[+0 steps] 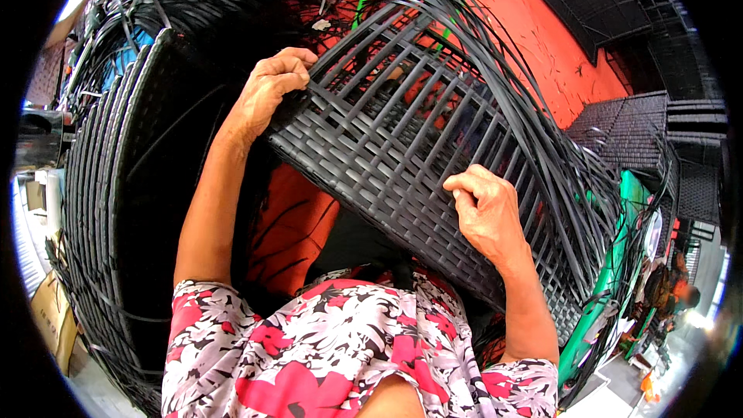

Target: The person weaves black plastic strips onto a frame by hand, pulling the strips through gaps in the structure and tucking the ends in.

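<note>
So we're mid-weave on the black wicker panel [402, 131]: left hand [267, 93] clamped on its top edge, right hand [484, 213] pinching a strand [464, 108]; next probably needs threading it across.

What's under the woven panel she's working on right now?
Beneath the half-woven black panel an orange-red floor shows, also glimpsed through the open strips. The left hand grips the panel's edge and the right hand presses on the weave. What supports the panel is covered.

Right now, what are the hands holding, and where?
Left hand grips the woven panel's upper left edge; right hand pinches a strip mid-panel.
</note>
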A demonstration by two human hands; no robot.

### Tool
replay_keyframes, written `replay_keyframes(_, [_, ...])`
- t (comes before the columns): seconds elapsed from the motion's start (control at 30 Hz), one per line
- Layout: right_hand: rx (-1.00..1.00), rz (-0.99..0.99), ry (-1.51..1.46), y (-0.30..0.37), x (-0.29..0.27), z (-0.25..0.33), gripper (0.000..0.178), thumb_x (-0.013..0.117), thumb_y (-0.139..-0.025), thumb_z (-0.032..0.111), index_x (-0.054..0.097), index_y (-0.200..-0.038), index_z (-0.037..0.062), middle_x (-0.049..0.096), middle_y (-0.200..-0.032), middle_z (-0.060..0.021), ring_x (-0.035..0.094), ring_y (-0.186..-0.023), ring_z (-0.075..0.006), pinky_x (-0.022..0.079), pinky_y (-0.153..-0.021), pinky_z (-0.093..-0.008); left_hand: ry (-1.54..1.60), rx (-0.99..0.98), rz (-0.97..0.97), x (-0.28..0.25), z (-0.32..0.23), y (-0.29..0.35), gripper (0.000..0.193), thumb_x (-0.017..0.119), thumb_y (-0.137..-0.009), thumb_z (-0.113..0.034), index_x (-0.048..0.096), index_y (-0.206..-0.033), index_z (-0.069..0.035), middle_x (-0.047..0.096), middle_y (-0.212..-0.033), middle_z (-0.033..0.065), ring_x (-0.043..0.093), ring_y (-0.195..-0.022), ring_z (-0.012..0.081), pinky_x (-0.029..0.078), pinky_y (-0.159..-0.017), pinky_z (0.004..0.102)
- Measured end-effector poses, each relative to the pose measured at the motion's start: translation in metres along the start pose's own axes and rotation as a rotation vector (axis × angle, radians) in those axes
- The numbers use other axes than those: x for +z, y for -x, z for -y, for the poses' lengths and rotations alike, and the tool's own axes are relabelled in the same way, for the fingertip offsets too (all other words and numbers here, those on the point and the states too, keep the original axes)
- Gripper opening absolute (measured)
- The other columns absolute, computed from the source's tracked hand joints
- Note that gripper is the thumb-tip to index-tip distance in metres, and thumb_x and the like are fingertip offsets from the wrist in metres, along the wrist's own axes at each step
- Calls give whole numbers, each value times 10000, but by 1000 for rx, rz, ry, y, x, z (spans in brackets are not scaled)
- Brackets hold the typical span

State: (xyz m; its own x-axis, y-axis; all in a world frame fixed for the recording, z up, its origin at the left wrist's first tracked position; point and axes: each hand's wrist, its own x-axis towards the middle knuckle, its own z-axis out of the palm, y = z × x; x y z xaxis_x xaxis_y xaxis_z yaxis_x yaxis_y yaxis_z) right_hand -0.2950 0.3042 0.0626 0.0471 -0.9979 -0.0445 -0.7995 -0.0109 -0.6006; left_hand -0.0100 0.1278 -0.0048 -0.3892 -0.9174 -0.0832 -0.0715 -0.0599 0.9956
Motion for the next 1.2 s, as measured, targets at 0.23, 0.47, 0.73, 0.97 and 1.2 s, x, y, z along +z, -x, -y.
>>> replay_keyframes(0.23, [-44,-32,47,-1,5,4,93,560,-725,-21,636,-769,9,571,-718,-131,589,-696,-325,468,-635,-399,30,3,-4,-2,4,1,89,579,-742,-68,566,-684,-2,564,-1119,51,531,-865,124,410,-818,251])
replay_keyframes(0.47, [-34,-21,69,-2,5,4,74,576,-732,-17,630,-769,18,568,-712,-127,590,-687,-320,466,-619,-391,36,35,5,-3,6,0,70,590,-739,-66,584,-706,-4,566,-1119,55,528,-882,128,405,-824,252])
replay_keyframes(0.73, [-39,-17,68,-3,6,3,76,578,-742,-14,629,-782,26,569,-719,-125,591,-686,-317,468,-617,-390,67,49,27,-4,9,1,92,607,-780,-82,590,-725,-11,555,-1142,48,521,-905,127,402,-840,262])
replay_keyframes(0.97, [-177,-129,141,-43,-6,27,106,607,-783,25,622,-888,21,630,-866,-128,626,-779,-329,501,-672,-382,-132,97,36,-3,10,-2,91,603,-840,-98,565,-783,-38,495,-1189,41,491,-986,122,374,-893,275])
replay_keyframes(1.2, [-208,178,-257,-121,41,32,177,565,-737,69,575,-871,-46,625,-751,-227,636,-754,-375,493,-702,-423,-138,144,35,2,7,-2,75,593,-840,-68,581,-784,-20,510,-1113,39,491,-988,126,382,-894,276])
